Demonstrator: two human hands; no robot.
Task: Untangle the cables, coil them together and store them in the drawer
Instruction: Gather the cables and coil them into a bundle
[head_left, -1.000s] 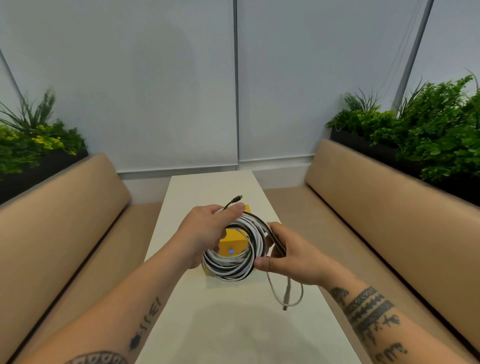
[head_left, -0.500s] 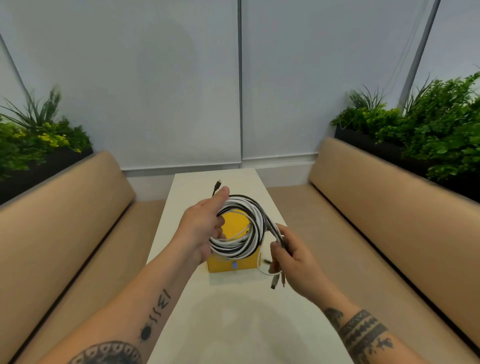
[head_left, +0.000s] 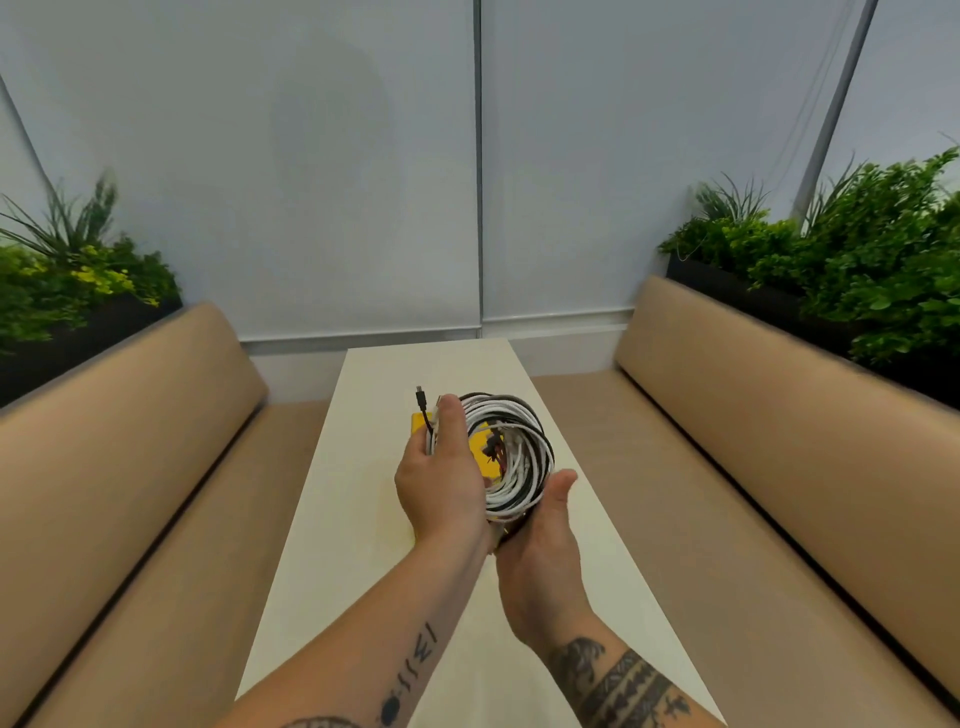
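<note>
Cables (head_left: 522, 460), white and black, are wound together into one round coil held up in both hands above the middle of the table (head_left: 358, 525). A few short ends, some dark and one reddish, sit tangled in the coil's open centre. One black plug (head_left: 419, 393) sticks up free at the coil's far left edge, its lead running down beside the left hand (head_left: 441, 483).

That hand grips the coil's left side, back toward the camera, with its fingers (head_left: 451, 415) laid up along the loops. The right hand (head_left: 545, 540) is turned palm up and cradles the coil from beneath; its thumb (head_left: 563, 483) rises against the near right of the loops. Its other fingers are hidden under the cables, so I cannot tell how far they curl.

A yellow box (head_left: 479, 460) stands on the table directly behind the coil, seen through the centre and at a corner past the left hand; whether the cables touch it is unclear.

Tan benches flank the table, one left (head_left: 130, 441) and one right (head_left: 779, 415), each backed by a dark planter of green plants (head_left: 857, 260). A pale panelled wall (head_left: 311, 182) closes the far end.
</note>
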